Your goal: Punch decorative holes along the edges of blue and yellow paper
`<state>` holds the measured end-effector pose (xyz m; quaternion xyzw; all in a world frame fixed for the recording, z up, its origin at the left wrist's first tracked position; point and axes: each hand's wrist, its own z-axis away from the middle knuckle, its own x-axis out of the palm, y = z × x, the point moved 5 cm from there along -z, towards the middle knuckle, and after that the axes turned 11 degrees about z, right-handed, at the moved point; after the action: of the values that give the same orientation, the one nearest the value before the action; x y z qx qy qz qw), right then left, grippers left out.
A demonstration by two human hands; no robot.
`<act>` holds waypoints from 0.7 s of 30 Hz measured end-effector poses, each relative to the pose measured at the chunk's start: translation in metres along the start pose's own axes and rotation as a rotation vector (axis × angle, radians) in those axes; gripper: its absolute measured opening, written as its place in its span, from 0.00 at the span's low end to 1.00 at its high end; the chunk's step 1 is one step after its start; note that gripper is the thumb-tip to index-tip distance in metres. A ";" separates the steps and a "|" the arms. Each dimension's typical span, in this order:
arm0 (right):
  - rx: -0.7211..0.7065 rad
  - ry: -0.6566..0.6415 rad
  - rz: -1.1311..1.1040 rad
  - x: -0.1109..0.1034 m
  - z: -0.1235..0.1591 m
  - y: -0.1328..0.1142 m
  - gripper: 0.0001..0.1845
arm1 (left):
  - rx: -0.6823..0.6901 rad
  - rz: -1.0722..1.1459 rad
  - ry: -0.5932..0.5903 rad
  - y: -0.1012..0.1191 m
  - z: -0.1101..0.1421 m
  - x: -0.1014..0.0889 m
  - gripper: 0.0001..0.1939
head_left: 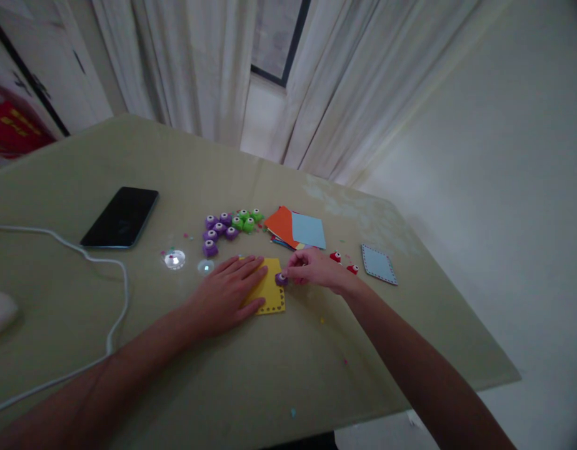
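My left hand (229,290) lies flat with its fingers spread, pressing a yellow sheet of paper (274,294) onto the table. Dark heart-shaped holes run along the sheet's bottom edge and lower right side. At the sheet's right edge sits a small purple craft punch (281,280) with an eye on it. The closed fingers of my right hand (309,267) grip this punch from the right; my fingertips partly hide one another. Beyond my left hand stand several purple punches (219,229) and several green punches (244,215). Two red punches (352,269) are beside my right wrist.
Orange and light blue paper (309,231) is stacked behind my right hand. A blue card with a punched border (379,264) lies to the right. A black tablet (122,217), a white cable (124,281) and a white mouse (0,312) occupy the left. Tiny paper bits are scattered about.
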<state>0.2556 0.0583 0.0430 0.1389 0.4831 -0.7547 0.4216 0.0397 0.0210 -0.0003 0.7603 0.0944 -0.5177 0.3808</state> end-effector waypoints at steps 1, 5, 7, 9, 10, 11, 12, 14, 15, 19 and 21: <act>0.000 -0.008 0.001 0.000 0.000 0.000 0.14 | -0.002 0.004 0.003 0.000 0.000 0.000 0.33; -0.002 -0.044 0.022 0.000 -0.001 -0.001 0.20 | -0.015 0.012 -0.004 0.001 0.000 -0.001 0.33; 0.003 -0.060 0.025 0.000 -0.002 0.000 0.21 | -0.018 0.012 -0.013 0.001 -0.001 -0.001 0.33; 0.007 -0.065 0.033 0.001 -0.003 0.000 0.22 | -0.015 0.017 -0.011 0.001 -0.001 -0.002 0.33; 0.008 -0.068 0.042 0.001 -0.004 0.000 0.22 | -0.012 0.019 -0.007 0.001 -0.001 -0.002 0.33; 0.008 -0.069 0.060 0.001 -0.005 0.000 0.21 | -0.008 0.020 -0.003 0.001 -0.001 -0.002 0.33; 0.007 -0.068 0.089 0.001 -0.006 -0.001 0.21 | -0.003 0.019 0.000 0.001 -0.001 -0.002 0.33; 0.000 -0.059 0.184 0.000 -0.010 -0.003 0.19 | 0.004 0.014 0.002 0.001 0.000 -0.002 0.33; -0.006 -0.052 0.242 -0.001 -0.011 -0.004 0.18 | 0.007 0.012 0.004 0.001 0.000 -0.001 0.32; 0.014 -0.095 0.426 -0.001 -0.017 -0.013 0.18 | 0.022 0.011 0.026 -0.001 0.001 0.001 0.32; 0.035 -0.142 0.479 0.001 -0.019 -0.018 0.18 | 0.023 0.010 0.032 -0.003 0.002 0.003 0.32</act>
<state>0.2380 0.0772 0.0442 0.2034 0.3927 -0.6493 0.6188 0.0381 0.0210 -0.0043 0.7731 0.0910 -0.5048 0.3731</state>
